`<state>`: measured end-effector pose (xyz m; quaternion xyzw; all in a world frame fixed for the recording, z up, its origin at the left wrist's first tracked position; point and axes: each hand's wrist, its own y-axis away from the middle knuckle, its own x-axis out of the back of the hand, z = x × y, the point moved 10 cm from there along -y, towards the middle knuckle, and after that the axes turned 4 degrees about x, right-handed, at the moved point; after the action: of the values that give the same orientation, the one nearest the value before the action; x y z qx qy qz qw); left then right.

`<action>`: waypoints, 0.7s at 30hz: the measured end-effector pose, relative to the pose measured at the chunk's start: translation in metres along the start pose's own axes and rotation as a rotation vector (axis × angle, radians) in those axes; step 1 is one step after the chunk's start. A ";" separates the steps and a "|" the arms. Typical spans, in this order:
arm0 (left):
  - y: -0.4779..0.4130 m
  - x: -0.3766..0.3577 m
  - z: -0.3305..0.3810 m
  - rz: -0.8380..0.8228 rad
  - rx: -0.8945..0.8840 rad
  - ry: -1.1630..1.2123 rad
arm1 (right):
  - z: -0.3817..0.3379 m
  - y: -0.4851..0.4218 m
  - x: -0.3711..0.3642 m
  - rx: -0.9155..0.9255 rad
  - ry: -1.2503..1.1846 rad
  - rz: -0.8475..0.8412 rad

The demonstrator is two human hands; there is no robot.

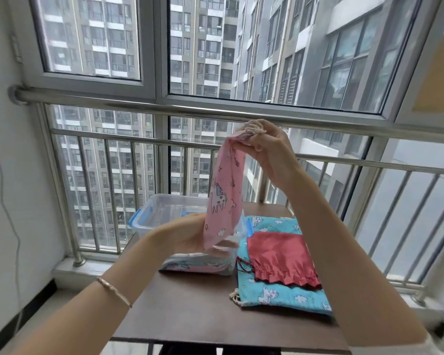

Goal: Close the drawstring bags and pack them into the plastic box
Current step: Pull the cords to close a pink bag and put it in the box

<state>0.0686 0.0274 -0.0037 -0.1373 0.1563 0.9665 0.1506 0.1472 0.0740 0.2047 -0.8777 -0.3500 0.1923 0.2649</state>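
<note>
My bracelet (pixel 113 290) sits nearest; past it, both my hands stretch the pink bag (pixel 224 196) upright over the plastic box (pixel 164 211).
My right hand (pixel 267 149) pinches the gathered mouth and its cord (pixel 254 128), fingertips tight together. My left hand (pixel 187 234) holds the bag's bottom end, fingers curled under it, though blur hides exactly how. The bag looks light, limp and flat, so I'd hold it at the cinched neck and support the base. The red bag (pixel 280 257) lies on the blue bag (pixel 280 293) on the table (pixel 190 303), beside the box, both untouched.
</note>
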 end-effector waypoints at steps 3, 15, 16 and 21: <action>0.001 0.025 0.023 0.122 -0.070 0.113 | -0.001 -0.003 0.017 0.016 -0.030 0.009; -0.002 0.172 0.052 0.664 0.215 -1.032 | 0.169 0.013 0.059 -0.598 1.223 -0.548; -0.007 0.178 0.047 0.662 0.267 -1.130 | 0.183 0.013 0.053 -0.616 1.250 -0.590; -0.016 0.180 0.023 0.554 0.532 -1.509 | 0.229 0.023 0.030 -0.756 1.436 -0.789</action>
<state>-0.0964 0.0941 -0.0431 0.6278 0.2643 0.7321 -0.0003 0.0603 0.1570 0.0064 -0.6312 -0.4158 -0.6347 0.1603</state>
